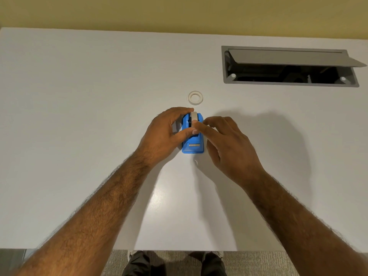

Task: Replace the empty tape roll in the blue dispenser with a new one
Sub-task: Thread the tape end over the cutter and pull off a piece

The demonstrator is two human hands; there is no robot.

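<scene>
White surface carries the blue dispenser; the left hand clamps its sides, the right hand, loosely curled, seemingly fingertips its tape roll, another roll just beyond

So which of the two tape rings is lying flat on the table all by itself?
The white ring beyond the blue dispenser lies flat on the table, untouched. The other roll stands on edge in the dispenser, between both hands.
</scene>
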